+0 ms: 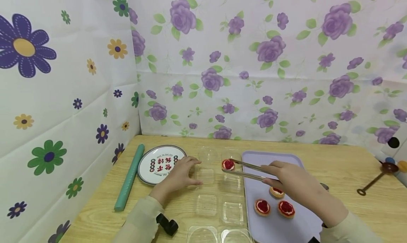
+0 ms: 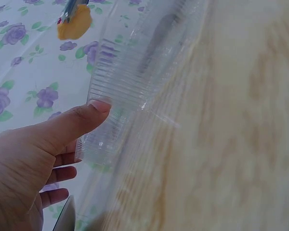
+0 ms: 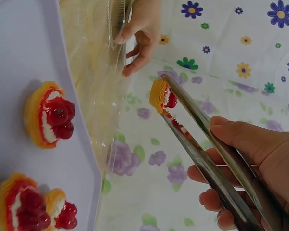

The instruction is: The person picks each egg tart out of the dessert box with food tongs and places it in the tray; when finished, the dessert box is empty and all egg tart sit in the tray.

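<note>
My right hand [image 1: 294, 183] holds metal tongs [image 1: 248, 175], whose tips clasp a small tart [image 1: 228, 164] with red fruit and white cream. In the head view the tart overlaps the right column of clear plastic boxes. My left hand [image 1: 178, 174] holds a clear plastic container [image 2: 115, 72] by its side, the thumb at one edge and the other fingers partly hidden behind it. Several more tarts [image 1: 262, 207] sit on the lilac tray [image 1: 254, 225], below my right forearm.
Two columns of clear plastic boxes [image 1: 233, 209] stand left of the tray. Behind my left hand lies a white plate [image 1: 146, 165] with red lettering, beside a green roll [image 1: 129, 179]. A brown long-handled utensil [image 1: 372, 183] is at the far right. Patterned cloth hangs around the table.
</note>
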`<state>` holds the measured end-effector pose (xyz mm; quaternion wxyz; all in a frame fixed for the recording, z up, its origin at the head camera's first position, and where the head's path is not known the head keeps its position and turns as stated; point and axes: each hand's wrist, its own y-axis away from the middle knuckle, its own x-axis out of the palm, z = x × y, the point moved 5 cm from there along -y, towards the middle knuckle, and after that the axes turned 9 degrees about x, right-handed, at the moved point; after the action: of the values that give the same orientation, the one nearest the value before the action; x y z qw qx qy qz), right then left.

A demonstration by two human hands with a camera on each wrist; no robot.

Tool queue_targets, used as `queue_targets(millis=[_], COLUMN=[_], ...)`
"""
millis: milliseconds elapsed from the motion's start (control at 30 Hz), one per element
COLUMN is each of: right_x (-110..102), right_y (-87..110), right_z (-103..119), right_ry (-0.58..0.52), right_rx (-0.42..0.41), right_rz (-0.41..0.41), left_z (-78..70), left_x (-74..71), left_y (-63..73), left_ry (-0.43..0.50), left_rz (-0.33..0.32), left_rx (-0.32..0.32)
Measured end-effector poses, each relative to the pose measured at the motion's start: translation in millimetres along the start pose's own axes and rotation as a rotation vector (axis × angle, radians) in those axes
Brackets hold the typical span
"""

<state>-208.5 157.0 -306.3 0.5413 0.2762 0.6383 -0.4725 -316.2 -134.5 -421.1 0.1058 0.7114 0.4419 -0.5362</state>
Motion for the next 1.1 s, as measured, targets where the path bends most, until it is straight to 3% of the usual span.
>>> queue_targets(millis=[433, 1100], right_x=[9, 46], right_y=[40.0, 66.7], right_z=[-31, -61], right_ry=[0.075, 0.083], right_rx=[0.059, 0.222], right_rz=[-0.014, 0.193], left_z=[0.9, 1.3], left_x=[0.7, 0.1], left_y=[-0.1, 0.2], left_ry=[0.009, 0.006], left_rz=[0.000, -0.004], left_rx=[0.005, 0.002])
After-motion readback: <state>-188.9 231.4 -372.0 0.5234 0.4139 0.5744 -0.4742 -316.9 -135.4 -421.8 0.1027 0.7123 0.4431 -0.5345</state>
